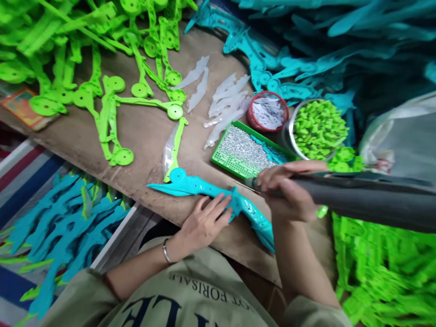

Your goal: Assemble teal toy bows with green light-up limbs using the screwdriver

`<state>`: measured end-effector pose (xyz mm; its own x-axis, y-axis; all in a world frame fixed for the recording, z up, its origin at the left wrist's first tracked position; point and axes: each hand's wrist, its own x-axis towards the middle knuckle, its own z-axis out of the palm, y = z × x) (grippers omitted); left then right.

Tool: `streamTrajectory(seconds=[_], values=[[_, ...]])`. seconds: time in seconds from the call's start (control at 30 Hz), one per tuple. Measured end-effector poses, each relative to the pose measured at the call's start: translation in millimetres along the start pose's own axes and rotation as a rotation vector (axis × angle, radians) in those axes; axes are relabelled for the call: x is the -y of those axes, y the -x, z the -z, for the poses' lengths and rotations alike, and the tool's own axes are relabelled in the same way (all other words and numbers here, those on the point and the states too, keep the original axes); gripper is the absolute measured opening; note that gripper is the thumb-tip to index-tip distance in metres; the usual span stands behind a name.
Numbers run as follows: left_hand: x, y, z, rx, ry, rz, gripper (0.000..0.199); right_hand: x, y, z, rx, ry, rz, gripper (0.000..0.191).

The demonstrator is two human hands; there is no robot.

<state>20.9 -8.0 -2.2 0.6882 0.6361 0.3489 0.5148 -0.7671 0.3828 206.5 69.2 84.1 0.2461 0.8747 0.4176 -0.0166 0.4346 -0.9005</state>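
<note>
My left hand (206, 222) lies with stretched fingers on a blue plastic bow-shaped part (190, 185), pressing it against the table. My right hand (289, 188) is wrapped round a dark power screwdriver (361, 195). Its thin bit points left, near the middle of the blue part; whether the tip touches it I cannot tell. Just beyond the blue part's left end lies a curved lime-green piece (177, 147) with a clear plastic piece along it. A green tray (223, 160) of small silvery screws and some blue bits stands beyond my right hand.
A red basket (252, 122) of whitish pieces and a metal tin (289, 131) of small green parts stand behind the tray. Clear plastic pieces (226, 100) lie mid-table. Green parts (61, 41) heap at far left, blue parts (323, 45) at far right. Several blue assemblies (64, 227) lie at lower left.
</note>
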Motion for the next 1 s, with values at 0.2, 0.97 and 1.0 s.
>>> streamTrajectory(seconds=[0.2, 0.97, 1.0], values=[[2.8, -5.5, 1.7, -0.055, -0.011, -0.025, 0.033, -10.4, -5.6, 47.1, -0.255, 0.184, -0.025, 0.015], [1.3, -7.6, 2.1, -0.028, 0.041, -0.012, 0.037, -10.1, -3.8, 45.6, -0.213, 0.149, -0.019, 0.015], [0.7, -7.2, 3.0, -0.013, 0.069, -0.001, 0.04, -2.4, -5.7, 37.5, -0.218, 0.127, 0.017, 0.015]])
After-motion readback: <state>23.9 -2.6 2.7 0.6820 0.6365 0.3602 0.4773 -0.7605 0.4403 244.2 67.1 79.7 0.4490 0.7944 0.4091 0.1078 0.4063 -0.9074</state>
